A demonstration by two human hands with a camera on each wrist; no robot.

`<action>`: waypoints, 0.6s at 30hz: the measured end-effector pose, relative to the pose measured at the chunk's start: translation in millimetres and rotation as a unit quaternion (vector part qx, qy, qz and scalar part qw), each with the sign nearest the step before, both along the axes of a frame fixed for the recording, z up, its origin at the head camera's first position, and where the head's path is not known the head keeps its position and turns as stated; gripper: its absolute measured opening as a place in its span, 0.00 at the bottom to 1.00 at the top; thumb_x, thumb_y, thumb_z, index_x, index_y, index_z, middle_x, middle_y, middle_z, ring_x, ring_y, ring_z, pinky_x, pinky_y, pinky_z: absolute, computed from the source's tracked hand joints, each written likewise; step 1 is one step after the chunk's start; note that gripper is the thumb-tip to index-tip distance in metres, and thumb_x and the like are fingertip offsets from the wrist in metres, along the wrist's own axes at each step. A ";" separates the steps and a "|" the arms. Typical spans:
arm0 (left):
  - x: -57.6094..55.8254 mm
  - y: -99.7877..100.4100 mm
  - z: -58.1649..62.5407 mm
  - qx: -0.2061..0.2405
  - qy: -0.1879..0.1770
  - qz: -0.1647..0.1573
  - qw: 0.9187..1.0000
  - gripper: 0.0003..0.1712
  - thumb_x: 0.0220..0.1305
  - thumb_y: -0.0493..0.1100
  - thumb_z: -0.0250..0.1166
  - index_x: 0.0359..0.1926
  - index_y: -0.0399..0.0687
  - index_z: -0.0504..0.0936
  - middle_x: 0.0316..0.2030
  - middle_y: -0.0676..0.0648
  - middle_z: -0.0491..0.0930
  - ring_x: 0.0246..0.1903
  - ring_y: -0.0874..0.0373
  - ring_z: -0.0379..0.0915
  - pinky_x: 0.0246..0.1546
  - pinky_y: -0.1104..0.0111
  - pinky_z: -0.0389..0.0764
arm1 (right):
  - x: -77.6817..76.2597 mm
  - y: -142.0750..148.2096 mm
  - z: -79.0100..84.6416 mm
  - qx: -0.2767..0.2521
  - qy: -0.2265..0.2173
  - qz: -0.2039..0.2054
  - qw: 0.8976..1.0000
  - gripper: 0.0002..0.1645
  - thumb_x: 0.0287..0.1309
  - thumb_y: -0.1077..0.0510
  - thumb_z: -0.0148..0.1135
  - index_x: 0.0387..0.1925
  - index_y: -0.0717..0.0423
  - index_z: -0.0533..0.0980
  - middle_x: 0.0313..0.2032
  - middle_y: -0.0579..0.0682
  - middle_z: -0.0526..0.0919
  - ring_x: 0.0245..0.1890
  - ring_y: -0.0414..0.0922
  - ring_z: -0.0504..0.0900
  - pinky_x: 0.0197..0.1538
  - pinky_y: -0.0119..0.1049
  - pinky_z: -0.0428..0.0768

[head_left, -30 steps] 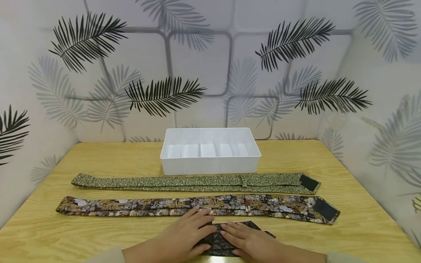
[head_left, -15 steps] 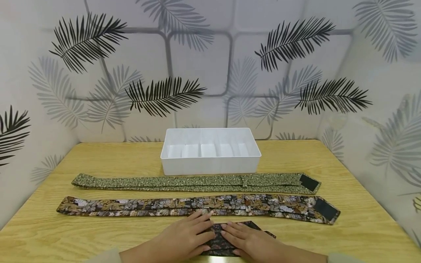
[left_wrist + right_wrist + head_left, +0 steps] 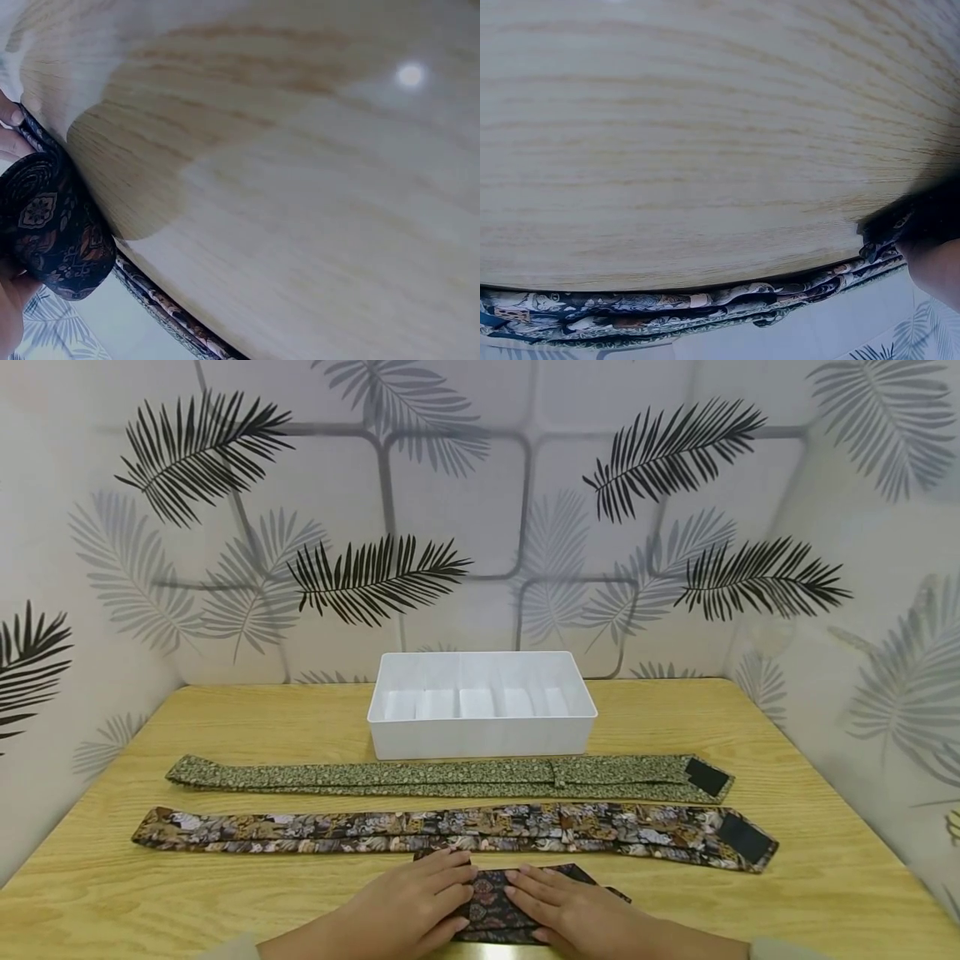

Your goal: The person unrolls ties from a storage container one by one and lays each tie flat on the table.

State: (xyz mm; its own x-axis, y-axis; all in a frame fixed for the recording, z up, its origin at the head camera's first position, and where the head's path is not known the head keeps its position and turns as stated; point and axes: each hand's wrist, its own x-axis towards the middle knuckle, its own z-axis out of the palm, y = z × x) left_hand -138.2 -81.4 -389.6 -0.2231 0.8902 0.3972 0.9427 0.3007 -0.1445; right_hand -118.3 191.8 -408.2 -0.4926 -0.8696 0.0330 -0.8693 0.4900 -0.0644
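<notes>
A dark necktie with a small floral pattern [image 3: 491,900] lies at the table's near edge, partly rolled up. My left hand [image 3: 411,900] grips its rolled end, and the left wrist view shows the coiled roll [image 3: 60,232] between thumb and fingers. On the flat part of the same necktie my right hand [image 3: 573,910] rests with fingers straight, pressing it to the table. That hand covers some of the wide end; a corner sticks out to its right. In the right wrist view only a bit of the right hand [image 3: 937,270] shows at the edge.
Beyond the hands, a brown figured necktie [image 3: 337,832] lies stretched across the wooden table [image 3: 247,718]. Parallel behind it is a green patterned necktie [image 3: 450,775]. A white box with several compartments [image 3: 483,737] stands at the back, before a leaf-patterned wall [image 3: 465,510].
My left hand has shifted left with the rolled end, so more of the dark necktie's flat part shows between the hands. The right hand stays in place.
</notes>
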 end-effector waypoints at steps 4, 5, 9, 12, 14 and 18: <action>0.1 -0.8 -0.5 0.005 0.013 -0.004 1.000 0.15 0.64 0.47 0.59 0.47 0.46 0.81 0.47 0.48 0.82 0.51 0.55 0.76 0.52 0.65 0.78 | 0.0 0.2 0.5 0.001 0.006 0.002 1.000 0.30 0.71 0.46 0.36 0.64 0.59 0.64 0.64 0.58 0.67 0.63 0.52 0.68 0.57 0.39 0.77; -0.2 -1.0 -0.8 0.006 0.018 -0.003 1.000 0.16 0.62 0.47 0.61 0.48 0.47 0.81 0.46 0.48 0.82 0.50 0.55 0.77 0.52 0.66 0.78 | 0.0 0.1 0.6 0.001 0.007 0.002 1.000 0.30 0.71 0.46 0.36 0.64 0.59 0.64 0.64 0.58 0.67 0.63 0.52 0.69 0.57 0.39 0.77; -1.0 -2.3 -1.0 0.004 0.028 0.000 1.000 0.16 0.59 0.47 0.63 0.48 0.49 0.82 0.45 0.48 0.80 0.48 0.57 0.76 0.52 0.67 0.78 | 0.0 0.0 0.5 -0.004 0.004 0.002 1.000 0.30 0.70 0.46 0.37 0.64 0.59 0.64 0.64 0.59 0.67 0.63 0.52 0.69 0.56 0.39 0.77; -1.6 -4.0 -0.9 0.007 0.008 0.000 1.000 0.12 0.61 0.46 0.61 0.44 0.48 0.83 0.45 0.48 0.80 0.49 0.57 0.75 0.53 0.66 0.77 | 0.1 0.6 0.1 -0.006 0.001 0.002 1.000 0.30 0.71 0.47 0.36 0.64 0.59 0.64 0.64 0.59 0.67 0.63 0.52 0.68 0.56 0.39 0.77; -1.6 -6.0 -0.9 0.009 -0.007 0.001 1.000 0.10 0.63 0.45 0.59 0.41 0.48 0.83 0.46 0.48 0.80 0.50 0.56 0.75 0.54 0.65 0.77 | 0.0 1.2 -0.3 -0.004 0.000 0.001 1.000 0.30 0.71 0.47 0.36 0.65 0.59 0.63 0.64 0.59 0.67 0.64 0.52 0.68 0.57 0.39 0.77; -1.2 -9.4 -1.7 0.006 -0.016 0.006 1.000 0.08 0.64 0.44 0.59 0.39 0.48 0.81 0.47 0.48 0.80 0.53 0.53 0.75 0.54 0.63 0.77 | 0.0 3.0 -1.7 -0.002 0.010 0.003 1.000 0.29 0.71 0.47 0.36 0.65 0.59 0.63 0.64 0.58 0.67 0.64 0.52 0.67 0.57 0.39 0.77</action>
State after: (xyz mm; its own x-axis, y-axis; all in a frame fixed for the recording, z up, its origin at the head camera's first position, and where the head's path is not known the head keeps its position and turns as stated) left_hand -139.3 -90.8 -391.3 -0.2456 0.8826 0.4009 0.9434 0.3128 -0.1105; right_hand -118.2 194.8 -409.9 -0.4870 -0.8722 0.0463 -0.8732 0.4849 -0.0491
